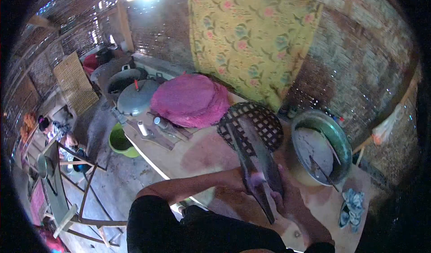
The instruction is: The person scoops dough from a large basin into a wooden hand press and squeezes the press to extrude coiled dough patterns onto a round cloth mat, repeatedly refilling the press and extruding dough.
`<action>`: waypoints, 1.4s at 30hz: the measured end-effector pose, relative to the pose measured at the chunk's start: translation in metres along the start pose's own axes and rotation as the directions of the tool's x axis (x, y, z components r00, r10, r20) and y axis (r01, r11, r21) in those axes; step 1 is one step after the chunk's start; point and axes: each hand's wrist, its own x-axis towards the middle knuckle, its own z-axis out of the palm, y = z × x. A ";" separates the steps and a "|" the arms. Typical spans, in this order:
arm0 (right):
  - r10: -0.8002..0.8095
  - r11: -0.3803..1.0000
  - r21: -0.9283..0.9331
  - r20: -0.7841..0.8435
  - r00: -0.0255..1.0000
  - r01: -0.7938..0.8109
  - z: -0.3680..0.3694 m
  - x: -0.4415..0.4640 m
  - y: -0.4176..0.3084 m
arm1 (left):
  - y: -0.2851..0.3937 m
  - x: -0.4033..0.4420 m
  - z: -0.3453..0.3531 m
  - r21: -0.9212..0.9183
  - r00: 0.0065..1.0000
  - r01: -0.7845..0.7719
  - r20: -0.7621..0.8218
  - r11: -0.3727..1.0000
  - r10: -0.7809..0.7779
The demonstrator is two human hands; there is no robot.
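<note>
My left hand (248, 181) grips a long dark wooden piece (241, 150) that slants across the table's front part. My right hand (286, 196) is wrapped round a second, wider dark wooden piece (259, 146) beside it. A small pinkish patch shows between the two pieces, too blurred to make out. Their far ends lie over a round dark open-weave basket (272, 126). To the right stands a large metal pot (343, 138) with pale contents and two sticks or utensils in it.
A pink cloth-covered bundle (191, 99), a lidded pot (136, 99) and wooden tools with a white cylinder (142, 128) are at the table's left. A green bucket (127, 150) stands below. Another person (58, 129) sits far left near a wooden frame. Bluish cloth (352, 208) lies right.
</note>
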 end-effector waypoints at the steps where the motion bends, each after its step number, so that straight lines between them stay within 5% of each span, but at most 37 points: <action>1: 0.059 0.998 0.030 -0.044 0.997 -0.058 0.009 0.000 0.004 | 0.011 -0.001 0.002 -0.048 0.994 -0.109 -0.031 0.993 0.107; 3: 0.118 0.992 0.056 -0.079 0.990 -0.114 0.025 0.001 0.022 | 0.006 0.002 -0.006 -0.102 0.989 -0.149 0.003 0.984 0.150; 6: 0.232 0.905 0.367 0.003 0.973 -0.217 0.032 0.013 0.048 | -0.035 0.008 -0.027 -0.099 0.994 0.025 0.112 0.995 -0.013; 10: 0.267 0.385 0.854 0.261 0.928 -0.351 0.053 0.009 0.070 | -0.097 0.016 -0.084 -0.003 0.954 0.278 0.118 0.961 -0.275; 13: 0.261 0.170 0.924 0.293 0.920 -0.343 0.069 0.000 0.076 | -0.130 0.016 -0.180 0.145 0.861 0.452 -0.327 0.880 -0.389; 14: 0.254 0.154 0.931 0.287 0.924 -0.332 0.067 0.000 0.077 | -0.103 0.014 -0.210 0.362 0.809 0.405 -0.569 0.840 -0.145; 15: 0.248 0.142 0.935 0.285 0.926 -0.326 0.064 -0.001 0.078 | -0.156 0.017 -0.251 0.532 0.658 0.670 -0.749 0.518 -0.081; 17: 0.241 0.136 0.943 0.265 0.934 -0.303 0.057 -0.004 0.081 | -0.207 -0.008 -0.269 0.420 0.419 0.869 -0.906 0.264 0.062; 18: 0.242 0.131 0.950 0.247 0.938 -0.284 0.054 -0.006 0.082 | -0.214 -0.014 -0.268 0.416 0.415 0.869 -0.908 0.267 0.062; 21: 0.238 0.125 0.971 0.171 0.956 -0.205 0.044 -0.010 0.087 | -0.222 -0.012 -0.264 0.412 0.451 0.866 -0.888 0.284 -0.087; 23: 0.235 0.120 0.981 0.122 0.964 -0.153 0.039 -0.018 0.091 | -0.226 0.001 -0.253 0.625 0.669 0.735 -0.730 0.262 -0.136; 26: 0.229 0.115 0.989 0.064 0.971 -0.092 0.034 -0.024 0.095 | -0.264 0.015 -0.224 0.628 0.638 0.763 -0.769 0.155 -0.028; 30: 0.260 0.129 0.991 0.009 0.966 -0.044 0.031 -0.033 0.092 | -0.225 0.010 -0.188 0.674 0.692 0.697 -0.722 0.244 0.018; 32: 0.316 0.175 0.984 -0.029 0.948 -0.028 0.030 -0.039 0.088 | -0.158 0.003 -0.135 0.883 0.753 0.374 -0.468 0.284 0.463; 34: 0.337 0.186 0.982 -0.069 0.939 0.005 0.029 -0.045 0.086 | -0.106 -0.003 -0.082 0.804 0.961 0.265 -0.263 0.531 -0.082; 36: 0.334 0.169 0.985 -0.079 0.939 0.023 0.025 -0.050 0.085 | -0.084 -0.010 -0.023 0.724 0.966 0.258 -0.203 0.640 -0.160; 39: 0.342 0.158 0.987 -0.092 0.935 0.039 0.024 -0.056 0.084 | -0.108 -0.025 0.054 0.702 0.997 0.071 -0.078 0.708 -0.023; 41: 0.382 0.183 0.983 -0.091 0.920 0.021 0.023 -0.060 0.082 | -0.101 -0.025 0.089 0.644 0.940 0.292 -0.057 0.708 -0.336; 42: 0.400 0.178 0.984 -0.086 0.912 0.015 0.026 -0.063 0.082 | -0.101 -0.026 0.097 0.637 0.939 0.287 -0.040 0.715 -0.342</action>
